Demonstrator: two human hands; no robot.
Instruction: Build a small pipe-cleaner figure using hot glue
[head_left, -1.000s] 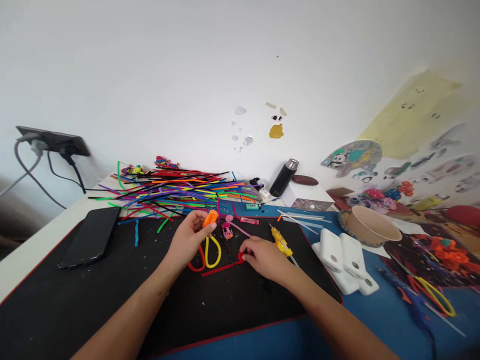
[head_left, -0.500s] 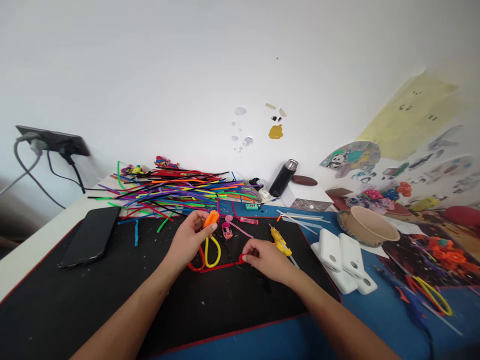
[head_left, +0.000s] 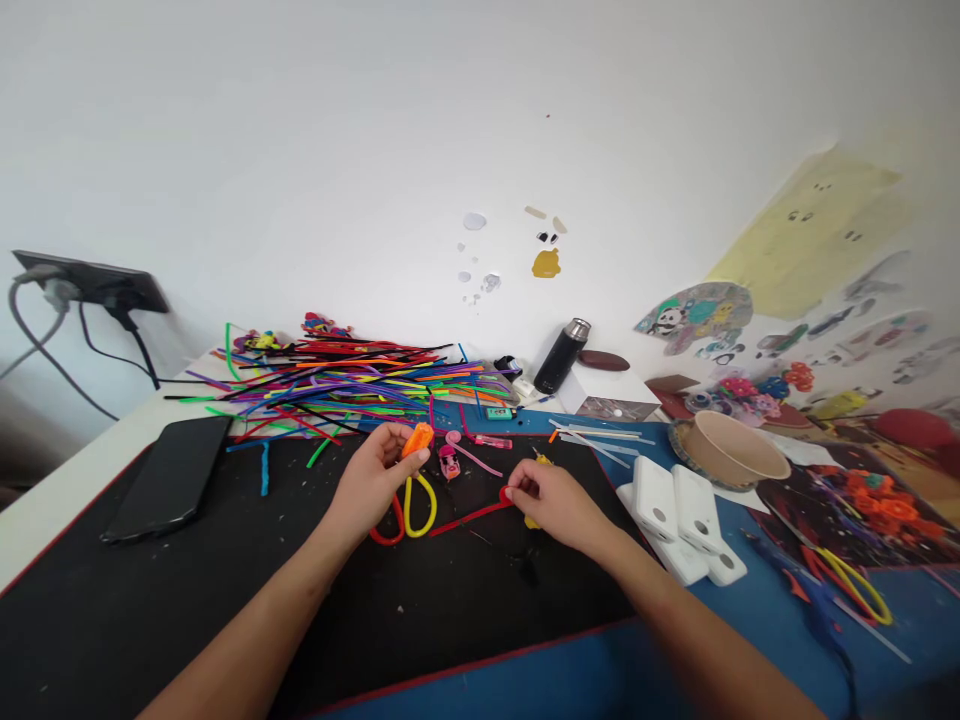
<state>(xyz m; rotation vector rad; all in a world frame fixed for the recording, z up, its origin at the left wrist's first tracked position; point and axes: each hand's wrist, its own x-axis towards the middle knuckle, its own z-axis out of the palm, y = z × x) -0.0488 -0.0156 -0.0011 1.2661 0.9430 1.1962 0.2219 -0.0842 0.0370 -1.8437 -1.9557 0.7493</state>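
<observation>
My left hand (head_left: 375, 478) is closed around a bright orange bundle of pipe cleaner (head_left: 418, 439), held upright over the black mat. Just below it lie the red and yellow loops of a pair of scissors (head_left: 433, 508); their blades are hidden. Between thumb and fingertips, my right hand (head_left: 551, 500) pinches the curled end of a red pipe cleaner (head_left: 474, 517), whose straight tail points left toward the scissors. A yellow glue gun (head_left: 532, 522) is mostly covered by the right hand. Between the hands sits a small pink figure (head_left: 448, 462) beside a pink curled strip (head_left: 480, 459).
Many coloured pipe cleaners (head_left: 352, 380) are heaped by the wall. A black phone (head_left: 169, 480) lies at left. On the right are glue sticks (head_left: 600, 436), white box-like devices (head_left: 654, 495), a bowl (head_left: 739, 450) and another pair of scissors (head_left: 855, 580). A black flask (head_left: 561, 360) leans behind.
My right hand has moved right and slightly up with the red pipe cleaner, pulling its tail away from the scissors and covering the glue gun. The left hand keeps its hold. The view has shifted slightly.
</observation>
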